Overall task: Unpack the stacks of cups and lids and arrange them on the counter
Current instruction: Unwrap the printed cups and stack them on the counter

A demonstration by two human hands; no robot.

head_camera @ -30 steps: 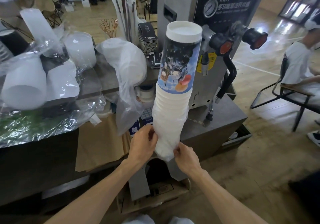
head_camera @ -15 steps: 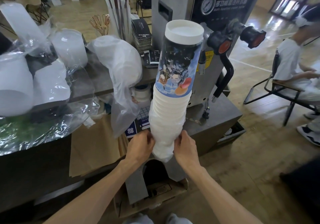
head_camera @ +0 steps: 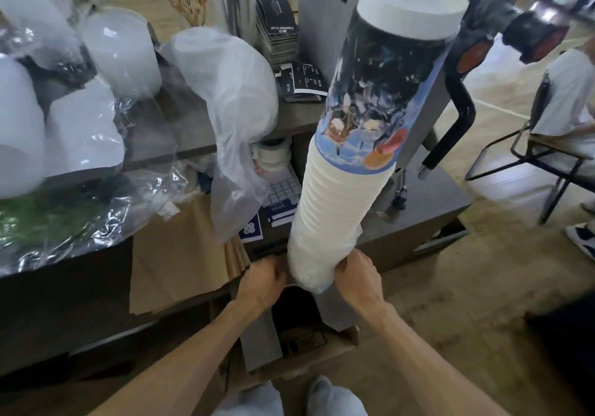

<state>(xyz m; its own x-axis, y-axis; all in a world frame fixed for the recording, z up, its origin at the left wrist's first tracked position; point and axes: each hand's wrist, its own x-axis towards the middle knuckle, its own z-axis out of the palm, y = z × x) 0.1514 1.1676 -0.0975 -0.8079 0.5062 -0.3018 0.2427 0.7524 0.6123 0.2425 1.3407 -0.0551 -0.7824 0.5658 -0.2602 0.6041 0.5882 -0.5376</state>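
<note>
A tall stack of white paper cups (head_camera: 335, 209) stands upright in the air in a thin clear wrap, and its top cup (head_camera: 380, 93) bears a dark printed picture. My right hand (head_camera: 359, 280) grips the wrapped bottom end of the stack. Just left of that end, a little apart from it, is my left hand (head_camera: 260, 283) with curled fingers; whether it pinches any wrap is hidden. More white cups and lids in clear bags (head_camera: 87, 125) lie on the dark counter (head_camera: 180, 132) at the left.
A crumpled white plastic bag (head_camera: 231, 93) sits on the counter beside the stack. A steel machine (head_camera: 322, 22) with a black wand (head_camera: 450, 135) stands behind. Brown paper (head_camera: 174, 254) hangs over the counter edge. A cardboard box (head_camera: 299, 344) lies at my feet. A person sits on a chair (head_camera: 566, 100) at right.
My left hand has come off the stack's bottom and moved a little to the left. The right hand keeps its grip, and the stack now reaches closer to the camera.
</note>
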